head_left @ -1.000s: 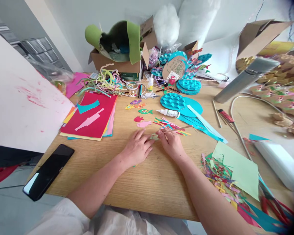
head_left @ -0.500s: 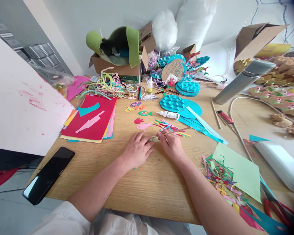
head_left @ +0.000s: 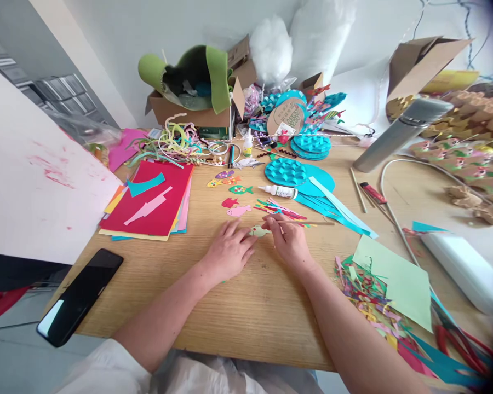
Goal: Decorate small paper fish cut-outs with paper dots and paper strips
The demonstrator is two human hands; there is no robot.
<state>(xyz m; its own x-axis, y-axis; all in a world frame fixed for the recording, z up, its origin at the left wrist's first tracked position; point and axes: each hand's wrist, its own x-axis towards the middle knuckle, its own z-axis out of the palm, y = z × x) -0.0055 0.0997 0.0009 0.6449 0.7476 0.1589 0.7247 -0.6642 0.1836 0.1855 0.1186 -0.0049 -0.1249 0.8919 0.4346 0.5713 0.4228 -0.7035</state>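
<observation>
Tabletop: bright, evenly lit; the light's source cannot be told.
Glue bottle: fairly sharp, its label too small to read.
Pale green fish: just below the glue bottle, fine marks slightly soft.
Phone: far lower left of the bottle, bright white glare at its near end.
Scissors: far lower right of it, blurred, stretched, beside a dark edge.
Shelves: far upper left of it, hazy.

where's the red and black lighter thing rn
In the head view, the red and black lighter-like thing lies on the table's right side, between the grey cylinder and the pale green paper.
</observation>
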